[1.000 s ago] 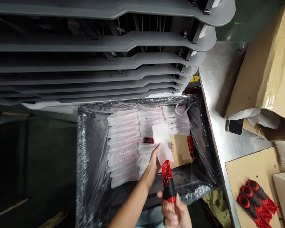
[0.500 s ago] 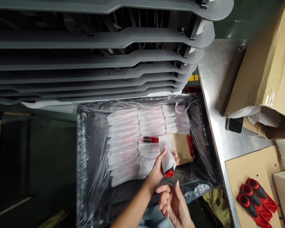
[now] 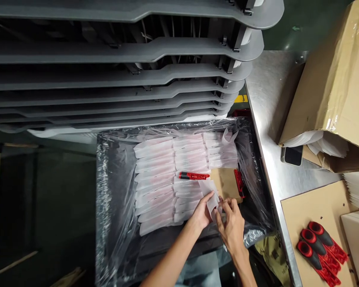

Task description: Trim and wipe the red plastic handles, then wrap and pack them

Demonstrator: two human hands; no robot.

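My left hand (image 3: pixel 202 212) is closed around a white wrapping sheet (image 3: pixel 208 188) above the lined crate. The red-and-black part inside the sheet is hidden now. At the sheet's near end, the bent fingers of my right hand (image 3: pixel 232 224) pinch its folded edge. Just beyond lies a bare red-and-black part (image 3: pixel 194 175), across the rows of wrapped pieces (image 3: pixel 155 179). Another red part (image 3: pixel 239 183) stands at the right, by a brown cardboard piece (image 3: pixel 224 181).
Black plastic film (image 3: pixel 116 191) lines the crate. Grey stacked panels (image 3: pixel 107 73) overhang its far side. On the metal table (image 3: pixel 267 119) to the right are a cardboard box (image 3: pixel 326 75), a phone (image 3: pixel 292 156) and three red-and-black parts (image 3: pixel 321 251) on a cardboard sheet.
My right hand has moved up from below and its spread fingers have closed on the sheet's near end. The red end that stuck out of the wrapping is now covered.
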